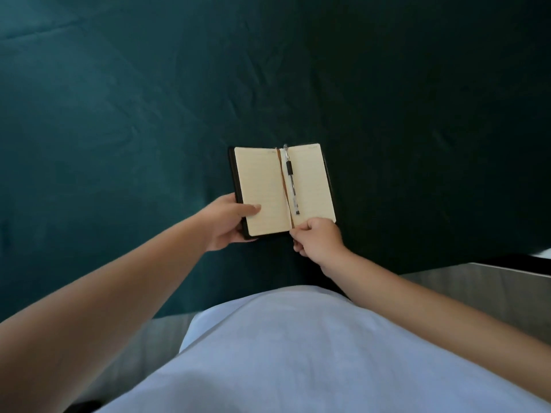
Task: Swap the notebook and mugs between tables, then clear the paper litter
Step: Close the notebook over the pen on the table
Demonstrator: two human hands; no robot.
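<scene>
Over the green-draped desk, my left hand and right hand grip the open notebook, pen inside; mugs and litter unseen, likely pending.

A pen lies in the notebook, apparently above the tablecloth.

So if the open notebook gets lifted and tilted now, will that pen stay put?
Probably not: the pen lies loose along the notebook gutter, smooth and round, so tilting likely slides it out. The gutter may stop sideways rolling. Closing the covers should trap it.
</scene>
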